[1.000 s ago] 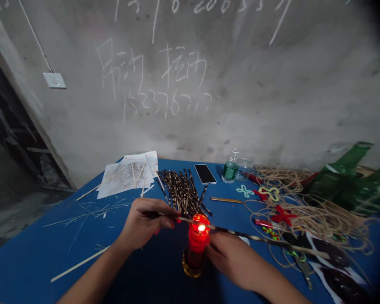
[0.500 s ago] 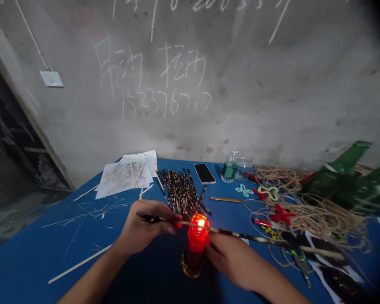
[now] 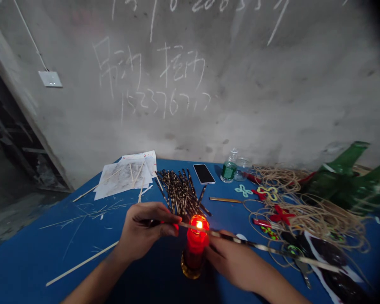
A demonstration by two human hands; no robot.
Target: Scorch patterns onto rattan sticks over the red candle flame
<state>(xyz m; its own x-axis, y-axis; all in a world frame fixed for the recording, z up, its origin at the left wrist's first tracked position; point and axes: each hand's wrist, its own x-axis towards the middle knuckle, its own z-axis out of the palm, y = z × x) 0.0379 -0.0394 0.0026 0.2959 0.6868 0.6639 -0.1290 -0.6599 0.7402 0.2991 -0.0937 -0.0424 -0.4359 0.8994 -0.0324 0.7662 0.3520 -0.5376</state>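
A long thin bamboo stick (image 3: 256, 244) with dark scorched mottling lies across the flame of a red glass candle (image 3: 196, 240). My left hand (image 3: 142, 230) grips the stick left of the flame, and my right hand (image 3: 231, 261) holds it just right of the flame. The stick's far end reaches out over the twine. Behind the candle is a heap of similar mottled sticks (image 3: 179, 195), close to the fingertips of my left hand but apart from them.
The blue table (image 3: 50, 228) holds papers with pale sticks (image 3: 123, 179), a phone (image 3: 204, 173), a water bottle (image 3: 229, 169), a glass jar (image 3: 243, 169), tangled twine (image 3: 307, 219), red star shapes (image 3: 281, 214), scissors (image 3: 302, 268) and green bottles (image 3: 345, 181). A chalk-marked concrete wall (image 3: 240, 101) rises behind.
Both hands still hold the stick across the flame. My left hand has dropped slightly, and the stick's far end has swung lower at the right. The view has tilted a little.
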